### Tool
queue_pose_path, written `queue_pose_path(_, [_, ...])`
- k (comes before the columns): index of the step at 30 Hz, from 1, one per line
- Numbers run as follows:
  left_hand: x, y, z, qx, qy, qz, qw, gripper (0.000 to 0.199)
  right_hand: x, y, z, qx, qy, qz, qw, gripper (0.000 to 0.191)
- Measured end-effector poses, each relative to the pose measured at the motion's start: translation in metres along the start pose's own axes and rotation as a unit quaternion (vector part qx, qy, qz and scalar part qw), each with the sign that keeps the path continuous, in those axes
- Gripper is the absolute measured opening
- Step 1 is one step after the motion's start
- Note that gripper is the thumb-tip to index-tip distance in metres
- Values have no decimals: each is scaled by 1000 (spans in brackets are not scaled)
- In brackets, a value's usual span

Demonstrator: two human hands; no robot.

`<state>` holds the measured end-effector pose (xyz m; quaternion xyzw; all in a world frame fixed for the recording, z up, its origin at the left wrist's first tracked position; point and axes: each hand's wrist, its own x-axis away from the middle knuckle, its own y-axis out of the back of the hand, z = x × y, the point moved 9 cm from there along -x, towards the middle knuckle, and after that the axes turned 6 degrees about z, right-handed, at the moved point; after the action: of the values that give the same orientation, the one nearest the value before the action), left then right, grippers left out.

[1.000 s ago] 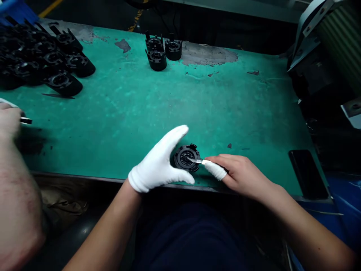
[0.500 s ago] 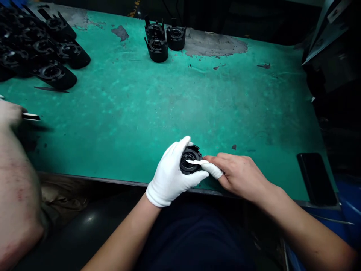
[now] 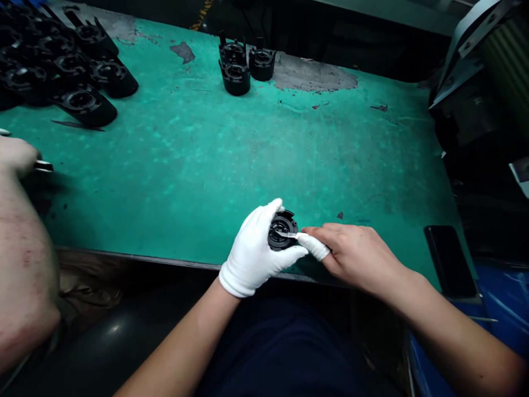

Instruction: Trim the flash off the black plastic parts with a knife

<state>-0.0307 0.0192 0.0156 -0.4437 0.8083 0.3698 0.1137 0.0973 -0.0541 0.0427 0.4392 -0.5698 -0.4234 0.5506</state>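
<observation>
My left hand [image 3: 254, 245], in a white glove, is wrapped round a round black plastic part [image 3: 280, 238] close to the table's front edge. The part's ringed face is turned up toward me. My right hand [image 3: 351, 245] is bare except for a white cover on the thumb. It pinches a small knife with a pale, pointed blade [image 3: 286, 235]. The blade reaches over the part's face, its tip near the centre rings. Most of the knife's handle is hidden in my right fingers.
Several black cylindrical parts [image 3: 85, 105] crowd the far left of the green table [image 3: 206, 182], and 3 more [image 3: 236, 80] stand at the back. A black phone [image 3: 449, 262] lies at the right edge. At left, a co-worker's hand [image 3: 19, 157] holds a blade-like tool.
The view has shifted slightly. The blade has tilted and its tip sits nearer the part's centre. Both of my hands keep their hold.
</observation>
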Motion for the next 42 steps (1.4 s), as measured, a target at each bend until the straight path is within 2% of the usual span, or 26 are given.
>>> queue_pose_path(5, [1,0,2,3,-6,-5,1000,93,-7,2,-5,20,-31,-18,999,38])
queue_pose_path(9, [1,0,2,0,-15,-3,1000,94,-2,-5,-10,-96,-15,-20,995,37])
queue_pose_path(12, [2,0,1,1,-21,-1,1000,94,6,-18,-12,-188,-19,-9,982,28])
queue_pose_path(16, [1,1,1,0,-15,-4,1000,92,8,-34,-2,-247,7,-2,969,20])
queue_pose_path(23, [0,-2,2,-3,-9,0,1000,93,2,-42,1,-218,26,1,976,26])
queue_pose_path(29, [-1,-2,4,-8,-4,11,1000,93,-2,-29,6,-141,82,55,985,31])
queue_pose_path(34, [0,0,1,-1,-23,7,1000,90,-1,-12,-2,-119,48,40,991,26])
queue_pose_path(38, [0,0,1,-2,-23,6,1000,88,-2,-12,-2,-60,34,67,995,25])
queue_pose_path(42, [-1,0,1,-6,-22,11,1000,90,-4,-1,2,-2,37,90,995,21])
